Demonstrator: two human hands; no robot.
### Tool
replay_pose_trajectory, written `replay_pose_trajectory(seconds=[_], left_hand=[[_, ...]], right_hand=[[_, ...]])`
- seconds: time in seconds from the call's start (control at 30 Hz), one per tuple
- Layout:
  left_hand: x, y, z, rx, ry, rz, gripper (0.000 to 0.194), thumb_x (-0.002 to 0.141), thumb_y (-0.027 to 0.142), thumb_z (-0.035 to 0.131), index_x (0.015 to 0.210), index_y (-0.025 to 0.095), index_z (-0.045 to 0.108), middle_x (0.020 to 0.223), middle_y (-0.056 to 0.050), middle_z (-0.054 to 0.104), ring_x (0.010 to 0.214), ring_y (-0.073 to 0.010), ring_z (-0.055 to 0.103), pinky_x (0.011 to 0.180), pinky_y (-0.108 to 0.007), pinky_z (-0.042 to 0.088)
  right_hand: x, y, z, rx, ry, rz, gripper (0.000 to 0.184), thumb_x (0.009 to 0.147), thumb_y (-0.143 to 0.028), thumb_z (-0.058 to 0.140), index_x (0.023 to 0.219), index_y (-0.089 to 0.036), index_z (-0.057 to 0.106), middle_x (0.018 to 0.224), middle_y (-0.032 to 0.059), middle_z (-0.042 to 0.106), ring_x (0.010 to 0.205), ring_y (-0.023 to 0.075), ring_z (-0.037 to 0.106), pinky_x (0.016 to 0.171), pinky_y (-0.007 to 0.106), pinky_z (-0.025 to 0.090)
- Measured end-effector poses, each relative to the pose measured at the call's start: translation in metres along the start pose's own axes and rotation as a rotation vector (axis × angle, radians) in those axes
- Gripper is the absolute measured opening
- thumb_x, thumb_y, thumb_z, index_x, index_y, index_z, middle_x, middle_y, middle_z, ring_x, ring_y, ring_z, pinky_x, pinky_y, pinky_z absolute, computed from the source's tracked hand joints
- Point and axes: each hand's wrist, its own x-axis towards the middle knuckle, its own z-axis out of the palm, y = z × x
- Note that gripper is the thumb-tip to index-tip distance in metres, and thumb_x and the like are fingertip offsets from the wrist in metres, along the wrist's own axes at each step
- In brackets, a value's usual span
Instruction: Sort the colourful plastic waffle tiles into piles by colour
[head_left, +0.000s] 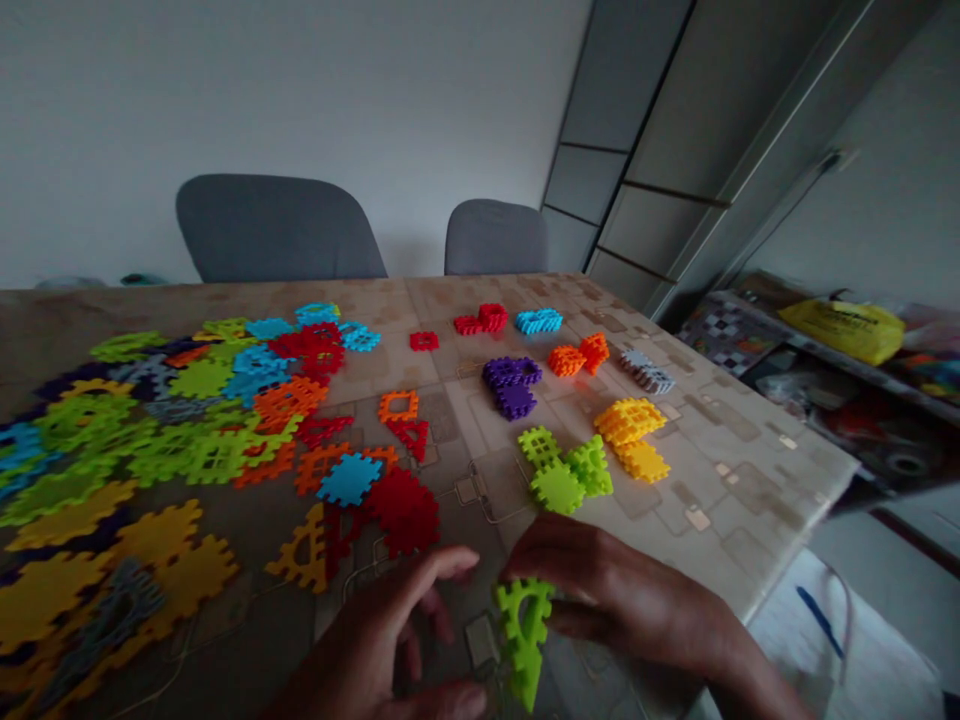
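Observation:
Green interlocking plastic pieces (525, 640) with toothed edges are gripped in my right hand (600, 585) near the front of the table. One of them has a cut-out. My left hand (405, 635) is held beside them, fingers apart and curved, with nothing in it. Just beyond my right hand lies a group of green pieces (559, 487). Left of my left hand are a red toothed piece (405, 510), a blue piece (350, 480) and a yellow triangular piece (304, 550).
A mixed heap of pieces (202, 440) covers the table's left side. Colour groups lie to the right: purple (514, 385), yellow (630, 425), orange (581, 355), grey (646, 372), blue (538, 320), red (484, 320). Two chairs (281, 230) stand behind; a cluttered shelf (810, 350) is at right.

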Motion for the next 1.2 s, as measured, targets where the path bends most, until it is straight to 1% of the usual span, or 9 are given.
replay_pose_trajectory(seconds=[0.13, 0.3, 0.4, 0.5, 0.57, 0.63, 0.77, 0.97, 1.2], left_hand=[[0.035, 0.030, -0.012, 0.028, 0.031, 0.084, 0.041, 0.086, 0.039, 0.062, 0.126, 0.033, 0.063, 0.100, 0.000, 0.069, 0.079, -0.0165, 0.065, 0.073, -0.027, 0.052], [0.106, 0.069, -0.013, 0.044, -0.021, 0.215, 0.045, 0.081, 0.028, 0.065, 0.126, 0.019, 0.066, 0.100, -0.005, 0.072, 0.066, -0.0145, 0.062, 0.062, -0.026, 0.051], [0.146, 0.076, -0.007, 0.080, -0.003, 0.269, 0.042, 0.080, 0.018, 0.065, 0.121, 0.013, 0.068, 0.102, -0.007, 0.076, 0.074, -0.0161, 0.068, 0.066, -0.026, 0.054], [0.169, 0.076, 0.002, 0.117, -0.001, 0.293, 0.041, 0.078, 0.010, 0.066, 0.119, 0.013, 0.070, 0.102, -0.006, 0.078, 0.080, -0.0166, 0.072, 0.070, -0.026, 0.056], [0.174, 0.076, 0.007, 0.165, 0.018, 0.310, 0.040, 0.078, 0.009, 0.067, 0.117, 0.014, 0.070, 0.103, -0.006, 0.078, 0.081, -0.0182, 0.072, 0.073, -0.029, 0.057], [0.171, 0.079, 0.013, 0.235, 0.065, 0.327, 0.040, 0.077, 0.016, 0.074, 0.117, 0.013, 0.070, 0.109, -0.010, 0.076, 0.091, -0.0254, 0.072, 0.082, -0.040, 0.058], [0.155, 0.084, 0.033, 0.371, 0.117, 0.381, 0.078, 0.063, 0.036, 0.092, 0.129, 0.010, 0.061, 0.117, -0.018, 0.071, 0.107, -0.0401, 0.065, 0.094, -0.060, 0.051], [0.144, 0.073, 0.059, 0.569, 0.153, 0.511, 0.114, 0.049, 0.046, 0.101, 0.141, 0.004, 0.048, 0.120, -0.023, 0.068, 0.110, -0.0409, 0.064, 0.100, -0.060, 0.050], [0.148, 0.065, 0.063, 0.554, 0.192, 0.558, 0.105, 0.057, 0.029, 0.099, 0.143, 0.008, 0.043, 0.120, -0.019, 0.070, 0.109, -0.0366, 0.065, 0.103, -0.059, 0.047]], right_hand=[[-0.014, 0.025, -0.042, -0.031, 0.091, 0.030, 0.030, 0.097, -0.028, 0.066, 0.126, -0.021, 0.064, 0.121, 0.0108, 0.068, 0.113, 0.0227, 0.062, 0.098, 0.038, 0.049], [-0.025, 0.060, -0.097, -0.116, 0.144, 0.115, 0.031, 0.094, -0.028, 0.068, 0.123, -0.021, 0.066, 0.120, 0.0092, 0.069, 0.107, 0.0222, 0.065, 0.095, 0.036, 0.051], [-0.024, 0.071, -0.118, -0.161, 0.105, 0.155, 0.030, 0.092, -0.022, 0.065, 0.122, -0.020, 0.067, 0.117, 0.0079, 0.070, 0.106, 0.0212, 0.065, 0.094, 0.035, 0.051], [-0.021, 0.076, -0.127, -0.158, 0.064, 0.176, 0.029, 0.091, -0.020, 0.064, 0.121, -0.020, 0.068, 0.116, 0.0066, 0.070, 0.107, 0.0205, 0.065, 0.097, 0.036, 0.050], [-0.019, 0.079, -0.129, -0.151, 0.052, 0.176, 0.029, 0.092, -0.020, 0.063, 0.120, -0.021, 0.068, 0.115, 0.0063, 0.071, 0.107, 0.0201, 0.065, 0.097, 0.036, 0.050], [-0.018, 0.082, -0.130, -0.150, 0.047, 0.165, 0.029, 0.092, -0.020, 0.063, 0.120, -0.020, 0.068, 0.115, 0.0063, 0.071, 0.106, 0.0197, 0.065, 0.096, 0.036, 0.051], [-0.020, 0.088, -0.129, -0.158, 0.049, 0.158, 0.030, 0.092, -0.019, 0.062, 0.121, -0.020, 0.068, 0.114, 0.0061, 0.071, 0.105, 0.0193, 0.065, 0.094, 0.036, 0.052], [-0.025, 0.094, -0.125, -0.193, 0.065, 0.128, 0.033, 0.091, -0.014, 0.059, 0.122, -0.022, 0.068, 0.113, 0.0047, 0.070, 0.107, 0.0184, 0.064, 0.096, 0.036, 0.051], [-0.025, 0.094, -0.122, -0.214, 0.072, 0.149, 0.034, 0.091, -0.014, 0.059, 0.123, -0.022, 0.068, 0.114, 0.0049, 0.070, 0.108, 0.0187, 0.064, 0.096, 0.036, 0.051]])
